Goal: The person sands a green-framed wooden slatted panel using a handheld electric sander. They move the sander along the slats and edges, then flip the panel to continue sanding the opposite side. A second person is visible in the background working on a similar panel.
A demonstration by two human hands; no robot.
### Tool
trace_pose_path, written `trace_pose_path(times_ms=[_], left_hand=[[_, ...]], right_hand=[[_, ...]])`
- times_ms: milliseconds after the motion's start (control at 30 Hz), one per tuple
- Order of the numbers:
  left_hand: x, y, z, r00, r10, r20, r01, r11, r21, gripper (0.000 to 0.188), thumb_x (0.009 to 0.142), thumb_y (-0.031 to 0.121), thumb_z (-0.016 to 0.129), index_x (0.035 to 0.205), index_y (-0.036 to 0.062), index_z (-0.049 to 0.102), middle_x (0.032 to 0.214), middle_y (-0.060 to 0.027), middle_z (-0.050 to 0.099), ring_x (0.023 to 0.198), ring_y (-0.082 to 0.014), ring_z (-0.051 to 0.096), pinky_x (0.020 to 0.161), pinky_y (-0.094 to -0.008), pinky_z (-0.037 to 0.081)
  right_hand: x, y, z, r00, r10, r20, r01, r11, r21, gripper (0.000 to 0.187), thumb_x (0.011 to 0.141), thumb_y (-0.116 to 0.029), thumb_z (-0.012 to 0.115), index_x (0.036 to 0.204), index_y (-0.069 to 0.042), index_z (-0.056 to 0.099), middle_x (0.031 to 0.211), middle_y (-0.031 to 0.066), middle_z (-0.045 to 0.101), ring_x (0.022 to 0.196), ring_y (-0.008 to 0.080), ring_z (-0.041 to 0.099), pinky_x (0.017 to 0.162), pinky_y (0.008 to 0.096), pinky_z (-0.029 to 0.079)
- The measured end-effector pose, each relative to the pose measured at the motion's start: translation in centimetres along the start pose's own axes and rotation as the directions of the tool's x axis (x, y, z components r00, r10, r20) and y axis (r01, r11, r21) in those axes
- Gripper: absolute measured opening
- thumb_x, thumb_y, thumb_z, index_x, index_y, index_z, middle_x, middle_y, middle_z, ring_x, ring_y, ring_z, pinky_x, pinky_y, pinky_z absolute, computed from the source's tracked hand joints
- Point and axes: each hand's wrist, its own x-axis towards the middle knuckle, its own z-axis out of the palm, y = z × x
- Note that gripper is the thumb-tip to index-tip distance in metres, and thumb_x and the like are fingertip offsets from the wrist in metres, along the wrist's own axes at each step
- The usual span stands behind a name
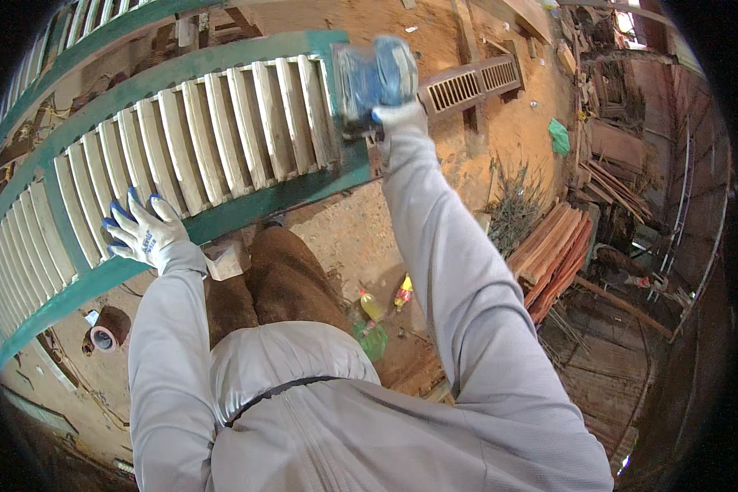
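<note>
Overhead, the head view shows one long green-framed louvred shutter (221,131) lying flat, its pale slats running side by side; a second green frame (74,49) lies just beyond it. Two gloved hands work on the shutter. The left hand (143,231) rests flat on the slats near the shutter's near rail, fingers spread and apart, gripping nothing. The right hand (398,119) is clamped on one blue power sander (375,78), blurred, which sits at the shutter's right end. Below the shutter, on the sandy floor, lie two small bottles (371,305), one tape roll (105,334) and, further right, one stack of reddish planks (553,254).
</note>
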Motion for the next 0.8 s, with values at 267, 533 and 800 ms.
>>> trace_pose_path(times_ms=[267,533,800], left_hand=[[0.2,-0.1,-0.7,0.999,-0.013,0.039,0.009,0.995,0.104,0.051,0.099,0.045,0.055,0.147,0.0288,0.054,0.162,-0.009,0.039,0.153,-0.0394,0.025,0.123,-0.0633,0.012],[0.3,-0.3,-1.2,0.998,-0.017,0.063,0.016,0.999,0.03,0.062,0.1,0.049,0.054,0.155,0.0225,0.043,0.162,-0.0111,0.04,0.152,-0.0427,0.028,0.121,-0.0667,0.015],[-9.1,7.1,-8.6,0.431,0.878,0.207,-0.524,0.43,-0.735,0.069,0.087,0.038,0.069,0.149,0.0149,0.05,0.154,-0.0163,0.047,0.15,-0.0385,0.033,0.125,-0.0581,0.017]], right_hand=[[0.9,-3.6,0.9,0.974,0.01,0.224,-0.046,0.986,0.16,0.042,0.071,-0.031,0.085,0.093,0.003,0.076,0.085,0.0172,0.076,0.081,0.0289,0.075,0.073,0.0383,0.057],[-10.8,4.8,-1.3,0.965,0.171,0.197,-0.186,0.98,0.063,0.05,0.07,-0.026,0.081,0.115,-0.004,0.072,0.108,0.0187,0.076,0.106,0.035,0.072,0.093,0.0417,0.055],[-8.7,5.8,-1.2,0.987,-0.001,0.163,-0.008,0.999,0.05,0.049,0.07,-0.03,0.084,0.11,-0.005,0.074,0.106,0.019,0.076,0.103,0.037,0.072,0.089,0.0438,0.055]])
